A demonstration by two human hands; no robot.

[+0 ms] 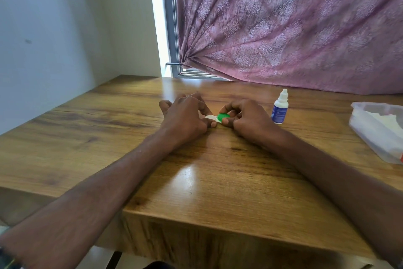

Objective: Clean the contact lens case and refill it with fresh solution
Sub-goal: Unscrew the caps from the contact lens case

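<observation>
Wooden table (91, 138), brown grain, glossy, fills lower and middle of frame; near edge at bottom, far edge under curtain. Contact lens case (216, 118) lies at centre of frame, white cap on left, green cap on right. Small solution bottle (280, 108), white with blue label, stands upright just right of centre. Clear plastic container (379, 135) with white content sits at right edge, well apart from bottle.

Two hands: left hand (185, 116), right hand (246, 119). One contact lens case (214, 118) with two caps, one white cap (210, 117), one green cap (222, 116). One solution bottle (280, 108). One clear plastic pack (379, 129). One desk (87, 138). One curtain (294, 24).
</observation>
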